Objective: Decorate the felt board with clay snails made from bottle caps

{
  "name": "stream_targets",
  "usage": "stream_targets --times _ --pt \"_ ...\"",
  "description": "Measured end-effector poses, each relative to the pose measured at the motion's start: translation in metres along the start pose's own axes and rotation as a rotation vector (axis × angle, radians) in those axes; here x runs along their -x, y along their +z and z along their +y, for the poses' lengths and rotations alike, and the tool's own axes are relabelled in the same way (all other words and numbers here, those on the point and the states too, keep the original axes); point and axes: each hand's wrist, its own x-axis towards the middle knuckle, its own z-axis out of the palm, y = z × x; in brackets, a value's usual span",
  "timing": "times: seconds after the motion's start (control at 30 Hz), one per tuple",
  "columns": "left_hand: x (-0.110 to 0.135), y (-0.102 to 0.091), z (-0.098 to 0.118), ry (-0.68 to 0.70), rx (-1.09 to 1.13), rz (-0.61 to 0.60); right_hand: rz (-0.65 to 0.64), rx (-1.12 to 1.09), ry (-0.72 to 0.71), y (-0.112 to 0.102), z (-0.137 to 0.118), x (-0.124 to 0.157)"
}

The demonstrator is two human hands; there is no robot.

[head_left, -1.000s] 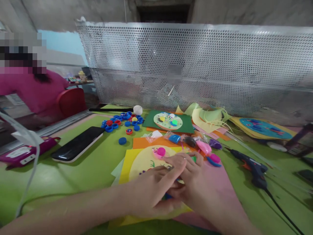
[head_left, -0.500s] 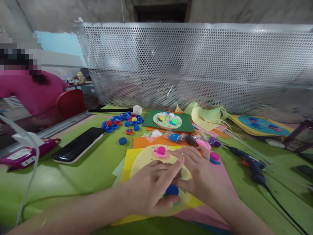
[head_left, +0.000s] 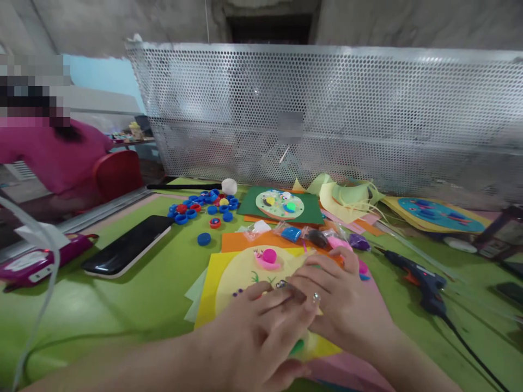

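My left hand (head_left: 265, 326) lies low over a pale yellow paper disc (head_left: 229, 283), fingers stretched out and thumb apart. A tiny shiny round piece (head_left: 316, 297) shows at its index fingertip. My right hand (head_left: 341, 288) reaches in from the other side, fingers extended and partly under the left ones; its thumb is hidden. Between the fingers is a small brownish thing (head_left: 296, 292), mostly covered, with a little glossy dot (head_left: 281, 283) beside it. A pink snail shape (head_left: 268, 257) sits on the disc above my hands. Part of a green shape (head_left: 298, 346) shows below.
Bottle caps (head_left: 204, 202) are heaped behind left, near a phone (head_left: 128, 245) and a purple power strip (head_left: 44, 261). Wrapped clay packets (head_left: 316, 238) lie beyond the disc. A glue gun (head_left: 417, 275) with its cord is at right. A perforated metal panel (head_left: 347, 109) closes the back.
Both hands have shifted slightly toward me and right, the left index fingertip dropping lower. More of the disc's upper left, with small green marks, is visible. The blue piece below is now covered.
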Motion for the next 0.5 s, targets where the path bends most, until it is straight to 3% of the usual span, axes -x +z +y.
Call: stream_targets --times 0.13,0.33,0.5 --pt "-0.001 0.007 0.007 0.043 -0.040 0.018 -0.119 0.068 -0.034 0.004 -0.011 -0.005" --pt "0.003 0.001 0.005 0.033 -0.114 0.100 0.028 0.144 -0.045 -0.002 -0.009 0.001" --pt "0.001 0.002 0.002 0.037 0.006 0.045 -0.057 0.136 -0.020 -0.002 -0.010 -0.004"
